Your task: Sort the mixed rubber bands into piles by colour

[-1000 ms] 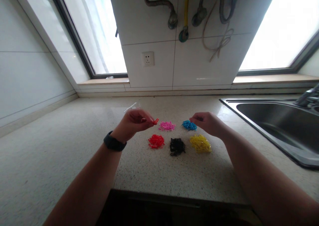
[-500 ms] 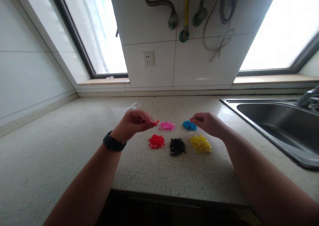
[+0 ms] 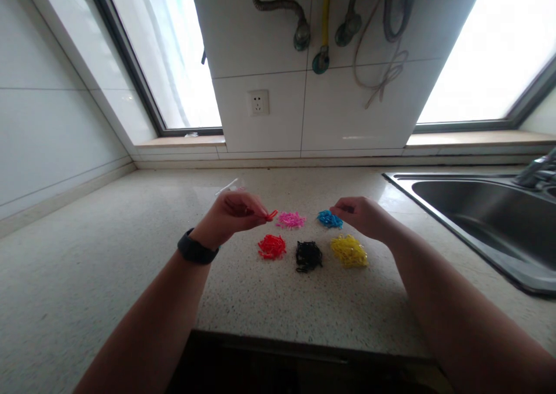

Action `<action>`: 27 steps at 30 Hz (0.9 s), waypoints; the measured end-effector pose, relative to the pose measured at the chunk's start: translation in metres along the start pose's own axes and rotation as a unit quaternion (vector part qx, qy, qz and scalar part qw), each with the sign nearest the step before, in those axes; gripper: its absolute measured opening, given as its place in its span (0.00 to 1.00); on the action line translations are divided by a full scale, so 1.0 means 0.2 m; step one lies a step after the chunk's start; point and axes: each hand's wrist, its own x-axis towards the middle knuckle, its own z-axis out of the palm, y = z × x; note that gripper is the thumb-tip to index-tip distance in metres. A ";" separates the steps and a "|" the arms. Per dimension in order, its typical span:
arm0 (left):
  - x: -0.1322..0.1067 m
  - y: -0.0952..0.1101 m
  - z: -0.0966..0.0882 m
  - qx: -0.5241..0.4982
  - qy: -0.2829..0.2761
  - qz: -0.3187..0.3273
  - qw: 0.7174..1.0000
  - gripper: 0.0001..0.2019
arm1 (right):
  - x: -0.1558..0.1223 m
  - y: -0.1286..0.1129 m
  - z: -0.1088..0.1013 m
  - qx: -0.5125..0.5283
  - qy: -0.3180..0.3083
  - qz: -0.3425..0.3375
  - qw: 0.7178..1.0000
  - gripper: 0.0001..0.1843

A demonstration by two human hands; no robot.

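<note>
My left hand (image 3: 234,213), with a black band on its wrist, is closed in a pinch on a small red piece (image 3: 271,214), held above the counter. A thin white strand (image 3: 227,186) sticks up behind that hand. Below it lies a red pile (image 3: 271,246). A pink pile (image 3: 291,219) sits just right of the pinched piece. My right hand (image 3: 364,214) has its fingers curled together beside a blue pile (image 3: 329,218); what they hold is too small to name. A black pile (image 3: 308,255) and a yellow pile (image 3: 348,251) lie in front.
The speckled stone counter (image 3: 130,249) runs to a tiled wall with a socket (image 3: 258,102). A steel sink (image 3: 486,220) is set in at the right, with a tap (image 3: 536,171) at its far edge. Hoses (image 3: 324,23) hang on the wall above.
</note>
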 end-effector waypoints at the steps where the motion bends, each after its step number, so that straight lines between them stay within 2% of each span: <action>1: 0.00 0.00 0.00 -0.003 -0.003 0.001 1.000 0.05 | 0.00 0.00 0.00 -0.003 0.000 0.002 1.000 0.22; 14: -0.01 0.00 0.00 0.016 0.007 -0.007 1.000 0.04 | 0.00 0.01 0.00 0.001 0.001 -0.013 1.000 0.21; 23: -0.01 0.01 -0.01 -0.008 -0.012 0.003 1.000 0.08 | 0.00 0.00 0.00 -0.005 -0.005 -0.007 1.000 0.20; 27: -0.01 0.01 -0.01 0.007 -0.007 0.001 1.000 0.06 | 0.00 0.01 0.00 -0.004 -0.005 -0.007 1.000 0.21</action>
